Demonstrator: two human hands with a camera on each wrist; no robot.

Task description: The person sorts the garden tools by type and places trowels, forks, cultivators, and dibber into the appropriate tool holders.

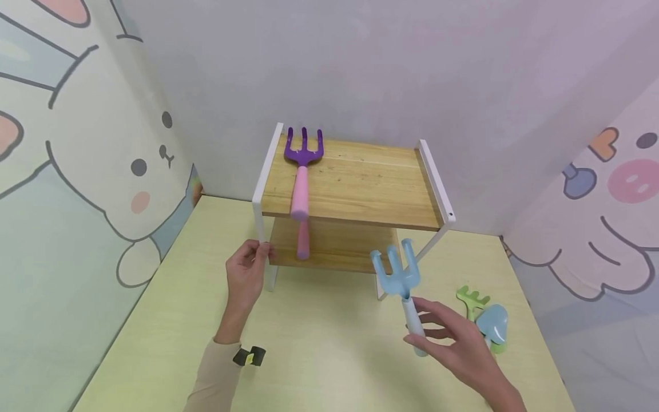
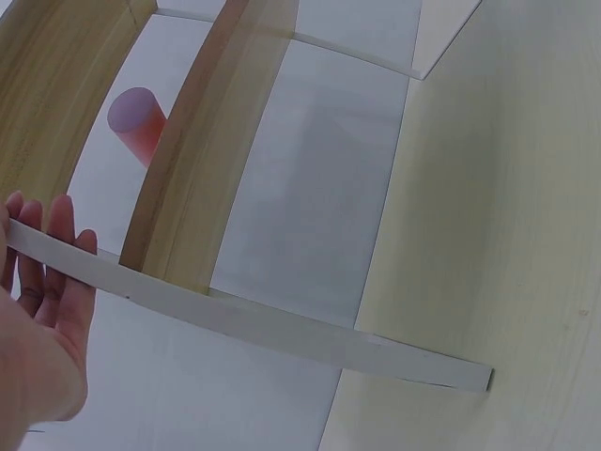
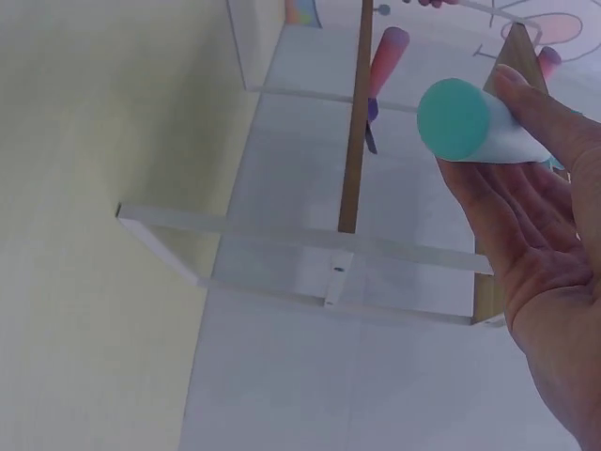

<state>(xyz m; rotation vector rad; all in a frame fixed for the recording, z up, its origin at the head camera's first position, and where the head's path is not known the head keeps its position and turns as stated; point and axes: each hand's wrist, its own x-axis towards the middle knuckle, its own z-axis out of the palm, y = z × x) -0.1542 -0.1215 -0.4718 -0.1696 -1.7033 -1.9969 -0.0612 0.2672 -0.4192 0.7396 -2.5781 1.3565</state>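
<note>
My right hand (image 1: 453, 343) pinches the pale handle of a light blue toy garden fork (image 1: 399, 280), its tines pointing up and away in front of the shelf's right side. In the right wrist view the handle's turquoise end (image 3: 454, 119) faces the camera. My left hand (image 1: 248, 270) grips the white front left post (image 2: 235, 318) of a two-tier wooden shelf (image 1: 376, 180). On the top board, at the left, lies a purple fork with a pink handle (image 1: 301, 189). Another pink handle (image 1: 304, 240) sticks out from the lower board; its head is hidden in the head view.
To the right on the pale table (image 1: 319, 343) lie a green toy rake (image 1: 471, 300) and a light blue toy shovel (image 1: 493, 323), partly overlapping another green piece. A grey backdrop (image 1: 350, 68) stands behind the shelf, with cartoon-printed cloth on both sides.
</note>
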